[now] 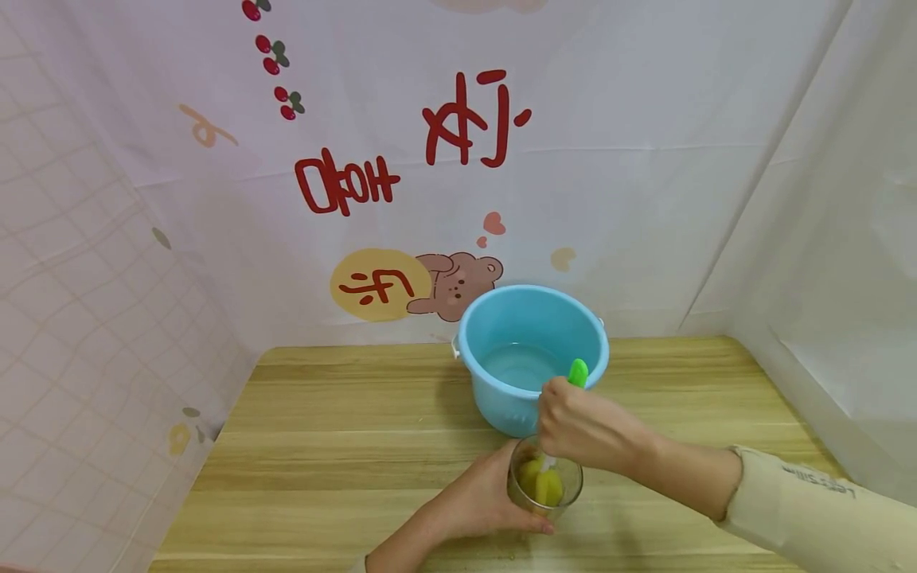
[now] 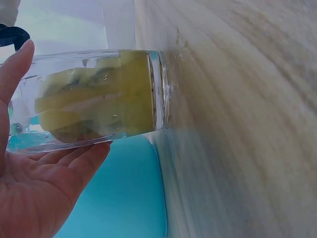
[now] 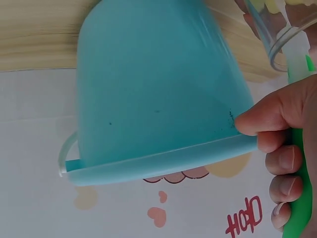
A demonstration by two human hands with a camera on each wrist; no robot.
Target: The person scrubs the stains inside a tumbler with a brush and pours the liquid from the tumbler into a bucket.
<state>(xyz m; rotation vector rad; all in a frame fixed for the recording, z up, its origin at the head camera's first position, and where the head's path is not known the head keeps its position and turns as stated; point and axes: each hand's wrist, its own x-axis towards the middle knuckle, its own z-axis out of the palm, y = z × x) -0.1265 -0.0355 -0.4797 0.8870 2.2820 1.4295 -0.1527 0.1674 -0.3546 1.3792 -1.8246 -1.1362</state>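
Note:
A clear glass (image 1: 526, 500) stands on the table with a yellow sponge head (image 1: 548, 487) inside it. My left hand (image 1: 481, 495) grips the glass from its left side, fingers and thumb around the wall; in the left wrist view the yellow sponge (image 2: 94, 101) shows through the glass (image 2: 161, 89). My right hand (image 1: 591, 426) holds a green handle (image 1: 578, 372) above the glass, its white neck reaching down into the mouth. The right wrist view shows my right hand's fingers (image 3: 285, 163) curled round that green handle (image 3: 298, 213).
Right behind the glass stands a light blue bucket (image 1: 501, 406) with some water in it, close to my right hand. The wooden table (image 1: 322, 446) meets a printed white cloth (image 1: 645, 199) at its back edge; more cloth hangs on both sides.

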